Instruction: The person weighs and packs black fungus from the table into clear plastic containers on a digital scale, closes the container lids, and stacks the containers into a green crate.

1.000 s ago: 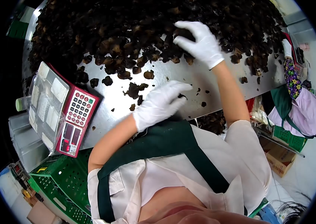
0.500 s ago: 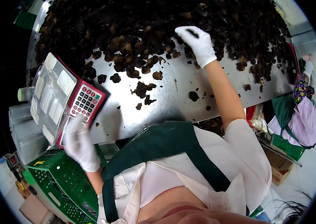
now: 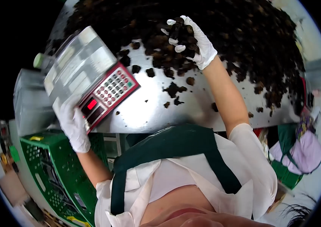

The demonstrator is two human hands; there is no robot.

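Observation:
Dark, curled wood ear mushrooms (image 3: 243,41) cover much of the metal table (image 3: 141,109). My right hand (image 3: 204,47), in a white glove, is closed around a clump of these mushrooms (image 3: 183,36) above the pile. Dark pieces show between its fingers. At the left stands a red-edged digital scale (image 3: 117,85) with round keys and a lit red display. Its top is grey with pale patches and looks covered in clear plastic. My gloved left hand (image 3: 73,125) is at the scale's near left corner, fingers apart, fingertips by the plastic. Whether it touches is unclear.
Green perforated crates (image 3: 50,170) stand below the table on the left. A clear plastic container (image 3: 31,98) and a green-capped bottle (image 3: 39,60) are beside the scale. Another person in a lilac top (image 3: 308,155) is at the far right.
The view has shifted and turned. My right hand has gathered up a clump of mushrooms. My left hand has moved off the front of the scale to its corner, and the red display now shows.

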